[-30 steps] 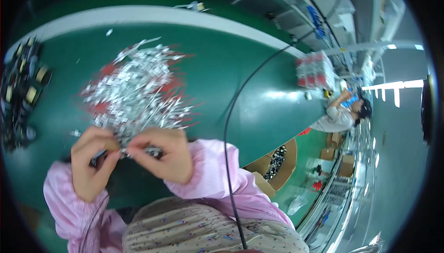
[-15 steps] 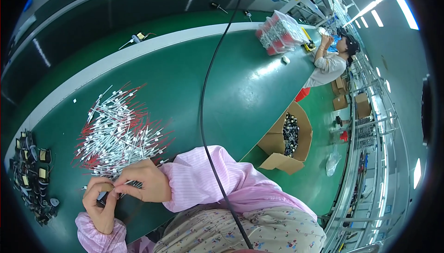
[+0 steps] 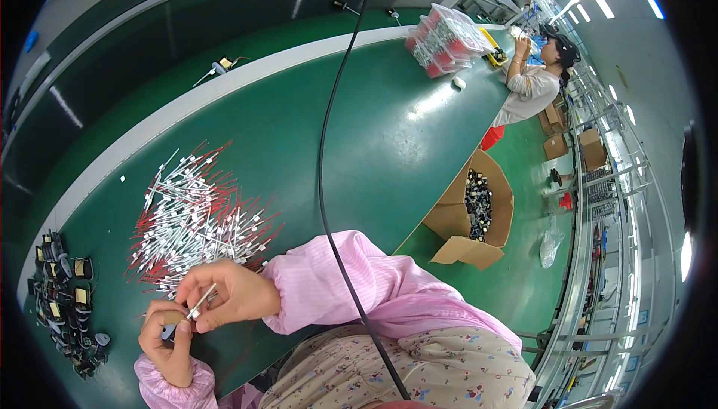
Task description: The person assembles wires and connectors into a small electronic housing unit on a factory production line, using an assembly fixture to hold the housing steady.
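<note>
At the left end of the counter [image 3: 389, 147], just inside its pale border strip [image 3: 97, 173], lies a heap of black parts [image 3: 71, 312] with cream-yellow blocks and dark wires. To the right of it, between the border strip and the near edge, spreads a loose pile of white-and-red leads [image 3: 198, 222], their thin red ends pointing in many directions.

At the near edge, just below that pile, the left hand [image 3: 170, 342] is closed around a small grey part [image 3: 169, 330], mostly hidden by the fingers. Beside it, the right hand [image 3: 232, 295] pinches a slim white lead [image 3: 200, 302], tilted, its lower end close to the left hand; whether lead and part touch cannot be told. Both forearms wear pink sleeves [image 3: 318, 282].

Beyond the border strip, a part with a cream block [image 3: 222, 65] lies on a green surface. A black cable [image 3: 322, 177] hangs across the view. Farther right, clear boxes [image 3: 446, 41] of white-and-red pieces stand near the far edge, with a small white object [image 3: 458, 82] just beside them. Past the near edge, an open cardboard box [image 3: 449, 218] on the floor holds dark parts [image 3: 479, 203]. At the counter's right end sits a co-worker [image 3: 535, 87], hands raised.
</note>
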Motion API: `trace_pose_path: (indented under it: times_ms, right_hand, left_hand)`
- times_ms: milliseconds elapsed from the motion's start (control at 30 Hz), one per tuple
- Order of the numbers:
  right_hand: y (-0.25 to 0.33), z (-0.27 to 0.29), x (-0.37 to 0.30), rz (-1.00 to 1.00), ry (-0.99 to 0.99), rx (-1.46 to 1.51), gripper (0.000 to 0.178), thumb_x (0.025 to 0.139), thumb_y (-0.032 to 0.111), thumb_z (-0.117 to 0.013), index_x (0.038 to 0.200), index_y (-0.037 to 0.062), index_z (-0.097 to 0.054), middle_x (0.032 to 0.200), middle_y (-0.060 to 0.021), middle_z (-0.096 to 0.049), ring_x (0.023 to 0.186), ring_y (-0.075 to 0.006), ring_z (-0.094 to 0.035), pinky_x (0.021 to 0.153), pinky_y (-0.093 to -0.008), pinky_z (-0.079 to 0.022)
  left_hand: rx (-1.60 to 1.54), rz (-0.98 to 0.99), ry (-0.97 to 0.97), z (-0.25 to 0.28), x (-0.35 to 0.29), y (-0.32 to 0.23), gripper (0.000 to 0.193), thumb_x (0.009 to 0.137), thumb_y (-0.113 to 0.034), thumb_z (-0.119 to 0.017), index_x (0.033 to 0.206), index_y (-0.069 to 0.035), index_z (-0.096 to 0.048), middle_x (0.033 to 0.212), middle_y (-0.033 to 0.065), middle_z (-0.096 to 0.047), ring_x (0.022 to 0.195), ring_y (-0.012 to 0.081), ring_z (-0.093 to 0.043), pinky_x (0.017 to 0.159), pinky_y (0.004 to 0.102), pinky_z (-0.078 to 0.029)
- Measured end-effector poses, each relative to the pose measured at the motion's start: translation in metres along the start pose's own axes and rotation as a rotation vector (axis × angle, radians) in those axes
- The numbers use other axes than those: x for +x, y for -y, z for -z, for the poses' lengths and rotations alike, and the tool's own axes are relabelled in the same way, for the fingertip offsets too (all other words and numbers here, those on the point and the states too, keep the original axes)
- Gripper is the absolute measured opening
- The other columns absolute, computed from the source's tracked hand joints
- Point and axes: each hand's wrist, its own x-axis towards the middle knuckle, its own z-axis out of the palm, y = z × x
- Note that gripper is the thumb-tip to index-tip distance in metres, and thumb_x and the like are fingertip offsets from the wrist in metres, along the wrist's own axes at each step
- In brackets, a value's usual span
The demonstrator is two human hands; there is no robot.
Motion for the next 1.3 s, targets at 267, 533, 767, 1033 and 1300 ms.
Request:
trace_pose_path:
  times_ms: [267, 533, 767, 1033, 1300]
  right_hand:
    - [-0.005, -0.006, -0.002, 0.144, -0.118, -0.419, 0.013, 0.078, 0.003, -0.074, 0.085, -0.0013, -0.064, 0.082, -0.0066, -0.061, 0.068, -0.0096, -0.060, 0.056, -0.0221, -0.050]
    - [-0.006, -0.001, -0.001, 0.271, -0.137, -0.585, 0.012, 0.078, 0.007, -0.073, 0.085, 0.0019, -0.065, 0.077, -0.0066, -0.062, 0.063, -0.0119, -0.061, 0.053, -0.0243, -0.049]
    - [-0.003, -0.002, -0.001, 0.304, -0.110, -0.612, 0.012, 0.078, 0.008, -0.071, 0.084, 0.0023, -0.062, 0.079, -0.0064, -0.063, 0.062, -0.0126, -0.062, 0.053, -0.0253, -0.049]
    - [0.004, -0.001, -0.001, 0.262, -0.092, -0.629, 0.008, 0.077, 0.003, -0.067, 0.083, 0.0027, -0.062, 0.076, -0.0055, -0.063, 0.068, -0.0146, -0.062, 0.061, -0.0257, -0.048]
    - [0.025, 0.001, -0.002, 0.049, -0.278, -0.223, 0.010, 0.088, -0.003, -0.059, 0.098, -0.0050, -0.059, 0.086, -0.0115, -0.064, 0.079, -0.0165, -0.064, 0.069, -0.0282, -0.054]
  left_hand:
    - [0.170, -0.027, 0.028, -0.001, -0.001, 0.000, 0.004, 0.079, 0.001, -0.060, 0.077, 0.003, -0.058, 0.084, 0.0105, -0.058, 0.071, 0.0148, -0.053, 0.064, 0.0261, -0.043]
    - [0.120, 0.008, 0.041, -0.004, 0.001, -0.003, 0.006, 0.081, 0.000, -0.059, 0.077, 0.004, -0.058, 0.083, 0.0102, -0.057, 0.067, 0.0136, -0.054, 0.061, 0.0251, -0.043]
    - [0.209, -0.116, 0.045, -0.007, 0.003, -0.003, 0.007, 0.081, 0.001, -0.059, 0.077, 0.002, -0.054, 0.081, 0.0095, -0.056, 0.064, 0.0137, -0.053, 0.059, 0.0251, -0.042]
    - [0.143, -0.017, 0.143, 0.001, 0.003, -0.006, 0.008, 0.080, -0.001, -0.058, 0.087, 0.004, -0.059, 0.086, 0.0109, -0.058, 0.075, 0.0170, -0.054, 0.071, 0.0281, -0.043]
    - [-0.022, 0.035, 0.085, -0.008, 0.003, 0.006, 0.049, 0.085, 0.002, -0.057, 0.132, 0.004, -0.044, 0.119, 0.0187, -0.060, 0.103, 0.0238, -0.061, 0.091, 0.0303, -0.044]
